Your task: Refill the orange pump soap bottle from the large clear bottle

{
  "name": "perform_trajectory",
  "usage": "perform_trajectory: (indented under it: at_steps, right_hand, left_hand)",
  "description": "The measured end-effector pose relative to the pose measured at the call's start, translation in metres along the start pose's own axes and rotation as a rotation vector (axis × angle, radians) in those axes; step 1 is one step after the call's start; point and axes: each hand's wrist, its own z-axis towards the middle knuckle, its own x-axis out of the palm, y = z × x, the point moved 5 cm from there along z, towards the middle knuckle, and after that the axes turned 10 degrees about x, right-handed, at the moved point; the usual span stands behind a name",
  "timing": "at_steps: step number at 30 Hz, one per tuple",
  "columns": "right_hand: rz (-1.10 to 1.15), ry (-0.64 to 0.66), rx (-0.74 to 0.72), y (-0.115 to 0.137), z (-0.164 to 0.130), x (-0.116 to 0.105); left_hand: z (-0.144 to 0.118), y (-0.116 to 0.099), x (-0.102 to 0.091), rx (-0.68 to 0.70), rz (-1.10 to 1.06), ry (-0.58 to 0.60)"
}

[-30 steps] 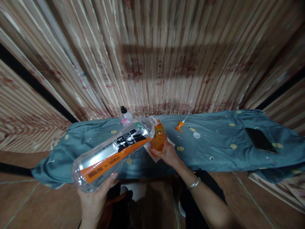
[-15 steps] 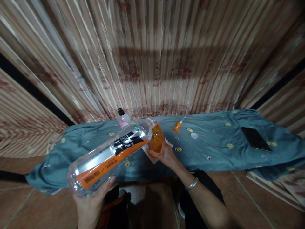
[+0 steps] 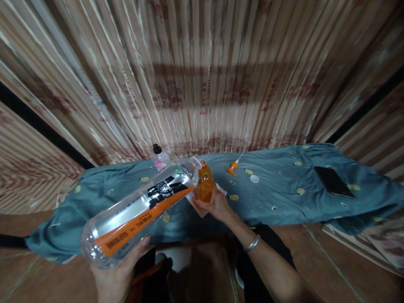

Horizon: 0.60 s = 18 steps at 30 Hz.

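Since a second ago the large clear bottle [image 3: 139, 210] has sunk a little at its base and swung slightly leftward in view, its mouth kept against the small orange bottle [image 3: 204, 185]; the whole scene has drifted left and down with the head. The left hand [image 3: 115, 277] cups the big bottle's base from below, fingers curled up around it, so the bottle lies tilted with its neck raised toward the small one. The right hand [image 3: 216, 204] is wrapped around the lower part of the orange bottle, which stands on a white sheet [image 3: 198, 206] on the desk [image 3: 284, 198], a silver bracelet [image 3: 251, 243] on that wrist. I judge the main risk to be spilling: the wide neck meets a narrow opening, and a small wobble of the long, one-hand-held bottle could send liquid onto the cloth or tip the little bottle. The big bottle is thin, glossy plastic, ribbed, with a silver, black and orange label; the small one is rounded, translucent amber. The desk is covered in soft, wrinkled teal fabric with yellow dots. On it lie an orange pump nozzle [image 3: 232, 167] with a thin tube, a white cap [image 3: 254, 179], a flat black phone [image 3: 333, 182] well to the right, and a black-capped bottle [image 3: 158, 156] behind.
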Motion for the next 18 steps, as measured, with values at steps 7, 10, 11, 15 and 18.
perform_trajectory:
  at_steps: [7,10,11,15,18]
  right_hand:
    - [0.010,-0.010,-0.011,-0.002,0.000,0.000]
    - [0.007,0.006,0.002,-0.003,0.001,0.000]
    - [0.006,0.013,0.011,-0.004,0.001,0.000]
    - [0.006,0.029,0.022,-0.005,0.001,0.000]
    - [-0.001,0.029,0.016,-0.006,0.001,0.001]
  left_hand:
    - [0.001,0.007,-0.001,0.004,-0.033,0.011]
    - [-0.001,-0.001,0.001,-0.022,0.002,-0.024]
    - [-0.002,-0.004,0.002,-0.029,0.012,-0.038]
    - [-0.004,-0.011,0.004,-0.037,0.013,-0.034]
    - [-0.003,-0.006,0.002,0.000,0.032,-0.033]
